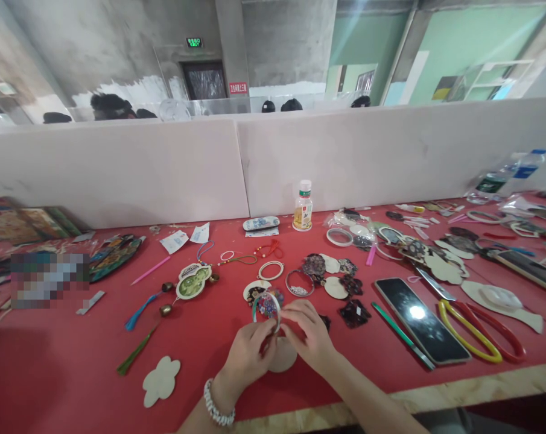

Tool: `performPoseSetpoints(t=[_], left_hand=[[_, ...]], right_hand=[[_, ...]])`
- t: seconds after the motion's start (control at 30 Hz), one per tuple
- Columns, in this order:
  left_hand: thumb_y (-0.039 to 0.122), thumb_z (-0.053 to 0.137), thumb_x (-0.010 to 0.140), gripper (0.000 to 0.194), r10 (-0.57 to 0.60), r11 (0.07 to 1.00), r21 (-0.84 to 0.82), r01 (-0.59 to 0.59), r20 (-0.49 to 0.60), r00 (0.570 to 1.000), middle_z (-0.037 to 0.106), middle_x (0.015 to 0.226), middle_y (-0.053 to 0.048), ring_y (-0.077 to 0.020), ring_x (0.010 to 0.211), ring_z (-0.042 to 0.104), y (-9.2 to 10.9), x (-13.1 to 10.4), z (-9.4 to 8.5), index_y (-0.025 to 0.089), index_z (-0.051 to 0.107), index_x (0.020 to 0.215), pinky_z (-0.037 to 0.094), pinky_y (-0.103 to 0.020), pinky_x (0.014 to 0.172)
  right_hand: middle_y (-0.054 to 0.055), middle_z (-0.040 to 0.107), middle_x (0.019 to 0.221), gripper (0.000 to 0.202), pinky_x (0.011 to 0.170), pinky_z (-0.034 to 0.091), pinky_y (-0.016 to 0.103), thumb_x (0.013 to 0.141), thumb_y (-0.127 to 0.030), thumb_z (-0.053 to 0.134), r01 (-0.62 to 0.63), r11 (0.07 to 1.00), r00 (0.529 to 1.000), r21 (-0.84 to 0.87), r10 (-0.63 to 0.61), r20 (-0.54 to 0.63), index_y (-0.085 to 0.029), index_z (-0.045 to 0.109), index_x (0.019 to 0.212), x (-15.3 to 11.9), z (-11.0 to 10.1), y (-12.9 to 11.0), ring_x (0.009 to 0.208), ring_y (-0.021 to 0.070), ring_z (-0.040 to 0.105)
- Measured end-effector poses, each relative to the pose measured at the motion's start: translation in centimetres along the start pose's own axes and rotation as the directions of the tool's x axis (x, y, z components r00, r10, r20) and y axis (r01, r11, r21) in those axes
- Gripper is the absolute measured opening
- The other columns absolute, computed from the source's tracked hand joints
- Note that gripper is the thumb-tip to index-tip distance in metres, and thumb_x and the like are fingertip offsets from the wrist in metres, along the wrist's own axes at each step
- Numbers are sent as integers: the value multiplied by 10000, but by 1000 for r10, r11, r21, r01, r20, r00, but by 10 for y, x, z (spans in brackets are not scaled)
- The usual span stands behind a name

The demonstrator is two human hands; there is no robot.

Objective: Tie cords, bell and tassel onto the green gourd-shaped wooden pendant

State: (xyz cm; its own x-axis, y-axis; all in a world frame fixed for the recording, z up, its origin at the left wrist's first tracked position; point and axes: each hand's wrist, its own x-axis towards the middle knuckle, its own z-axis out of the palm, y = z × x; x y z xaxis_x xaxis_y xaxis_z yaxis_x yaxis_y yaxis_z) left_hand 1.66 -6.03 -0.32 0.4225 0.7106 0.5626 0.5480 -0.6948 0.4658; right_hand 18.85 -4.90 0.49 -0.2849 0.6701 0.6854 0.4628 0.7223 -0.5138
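Near the table's front edge, my left hand (251, 352), with a beaded bracelet at its wrist, pinches a thin pale ring (278, 308). The fingers of my right hand (309, 334) close on the right side of the same ring. Behind the ring is a round piece with a colourful flower pattern (267, 303); whether it touches the ring I cannot tell. Under my hands a plain beige disc (283, 355) lies on the red table, partly covered. Just beyond are a wooden ring (271, 270) and a flower-trimmed ring (300, 283).
A phone (421, 319), a green cutter (402, 334) and scissors (469, 331) lie on the right. A bottle (303, 206) stands by the partition (345, 150). At left are a flower-shaped piece (161, 381), a green gourd-shaped ornament (193, 281), tassels and a pink pen (150, 270).
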Motion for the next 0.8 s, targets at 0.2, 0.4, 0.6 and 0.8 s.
performPoseSetpoints(t=[0.2,0.4,0.6,0.8], left_hand=[[179,442,821,285,-71,997,-35,72,51,996,678,822,-71,-150,661,637,-7,-3,5,178,452,1106,500,-224,588],[188,440,819,291,-193,969,-131,209,121,974,685,821,-68,-158,680,643,-6,-3,7,178,471,1108,502,-241,613],[181,496,778,456,-255,822,-475,314,186,949,668,851,-54,-154,770,624,7,-2,-5,170,382,1218,483,-268,733],[198,497,782,535,-225,588,-729,350,268,937,625,1004,-100,-196,907,587,6,-5,-6,198,328,1289,433,-363,839]], right_hand=[[70,576,955,301,791,451,368,790,-129,500,31,999,999,-14,-31,27,-211,516,1079,-1,1,1,913,189,500],[66,568,944,301,785,444,371,785,-127,502,18,1000,999,-12,-17,33,-220,516,1071,-2,0,1,900,190,491],[108,497,1072,441,850,395,427,754,-205,499,-47,999,989,23,44,141,-195,431,1190,-1,-4,-7,1007,242,437],[114,451,1141,578,903,349,430,692,-330,568,-86,996,983,20,81,163,-180,377,1216,-1,-6,-10,1071,263,391]])
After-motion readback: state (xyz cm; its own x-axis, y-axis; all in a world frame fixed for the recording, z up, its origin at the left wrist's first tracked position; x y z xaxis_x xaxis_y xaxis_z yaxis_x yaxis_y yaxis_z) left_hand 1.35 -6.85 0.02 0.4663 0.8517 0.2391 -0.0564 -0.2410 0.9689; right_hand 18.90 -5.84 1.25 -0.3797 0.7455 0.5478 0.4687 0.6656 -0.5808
